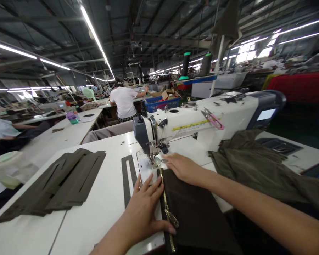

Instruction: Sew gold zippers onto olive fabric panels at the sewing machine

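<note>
A dark panel of fabric [194, 212] with a gold metal zipper [165, 198] lies on the white sewing machine bed, its far end close to the presser foot [156, 162]. My left hand [146, 205] rests on the zipper's left edge, fingers spread and thumb beside the zipper pull [172, 218]. My right hand [183, 168] lies on the fabric's far end, its fingers stretched towards the needle area; the fingertips are partly hidden. Left of the presser foot is a flat grey slotted strip [127, 177]. The sewing machine [180, 124] stands just beyond both hands.
Overlapping olive slotted pieces [69, 180] cover the table's left side. Crumpled olive fabric [244, 159] lies at right. Pink-handled thread snips [214, 118] rest on the machine arm. Thread cones [185, 65] stand behind. A person in white [123, 101] sits ahead, near a blue crate [159, 105].
</note>
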Demonstrator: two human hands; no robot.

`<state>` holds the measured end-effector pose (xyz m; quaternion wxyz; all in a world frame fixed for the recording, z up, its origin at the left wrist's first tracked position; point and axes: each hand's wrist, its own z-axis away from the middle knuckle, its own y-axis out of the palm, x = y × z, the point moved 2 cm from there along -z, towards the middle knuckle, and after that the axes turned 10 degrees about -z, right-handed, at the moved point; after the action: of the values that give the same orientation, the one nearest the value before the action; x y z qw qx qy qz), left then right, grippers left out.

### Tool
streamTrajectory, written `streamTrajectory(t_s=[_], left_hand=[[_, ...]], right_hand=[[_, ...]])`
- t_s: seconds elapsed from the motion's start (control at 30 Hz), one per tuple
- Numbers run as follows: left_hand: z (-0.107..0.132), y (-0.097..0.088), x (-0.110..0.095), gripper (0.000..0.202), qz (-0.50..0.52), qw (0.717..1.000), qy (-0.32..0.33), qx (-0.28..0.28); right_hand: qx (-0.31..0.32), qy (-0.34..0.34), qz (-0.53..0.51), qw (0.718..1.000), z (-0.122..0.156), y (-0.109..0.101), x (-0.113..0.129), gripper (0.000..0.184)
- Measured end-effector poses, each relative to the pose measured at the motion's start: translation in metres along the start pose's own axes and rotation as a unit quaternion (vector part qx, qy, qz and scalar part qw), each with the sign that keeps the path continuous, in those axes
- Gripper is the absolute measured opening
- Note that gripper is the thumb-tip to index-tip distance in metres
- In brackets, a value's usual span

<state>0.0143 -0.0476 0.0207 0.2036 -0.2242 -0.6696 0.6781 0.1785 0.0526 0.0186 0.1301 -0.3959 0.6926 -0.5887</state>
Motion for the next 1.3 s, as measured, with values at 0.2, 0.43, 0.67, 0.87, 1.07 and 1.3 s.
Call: streamTrajectory(t_s=[0.2, 0.43, 0.67, 0.87, 1.07, 1.3], left_hand=[[-0.015, -0.002, 0.003, 0.092, -0.042, 0.999, -0.02, -0.026], [-0.017, 0.004, 0.006, 0.105, -0.066, 0.998, 0.003, 0.006], [-0.025, 0.002, 0.004, 0.111, -0.068, 0.997, -0.046, 0.013], [-0.027, 0.001, 0.001, 0.111, -0.063, 0.996, -0.047, 0.039], [-0.026, 0.003, 0.002, 0.112, -0.059, 0.997, -0.048, 0.031], [-0.023, 0.006, 0.004, 0.113, -0.047, 0.998, -0.044, 0.004]], right_hand=[[-0.033, 0.24, -0.009, 0.97, 0.051, -0.025, -0.059, 0.029], [-0.081, 0.269, -0.047, 0.958, 0.036, -0.015, -0.051, 0.019], [-0.078, 0.286, 0.058, 0.953, 0.028, -0.003, -0.055, 0.016], [-0.071, 0.157, 0.107, 0.979, 0.047, -0.004, -0.014, 0.042], [-0.025, -0.016, 0.051, 0.998, 0.114, 0.011, 0.003, 0.066], [-0.044, -0.014, -0.097, 0.994, 0.088, -0.007, 0.038, 0.019]])
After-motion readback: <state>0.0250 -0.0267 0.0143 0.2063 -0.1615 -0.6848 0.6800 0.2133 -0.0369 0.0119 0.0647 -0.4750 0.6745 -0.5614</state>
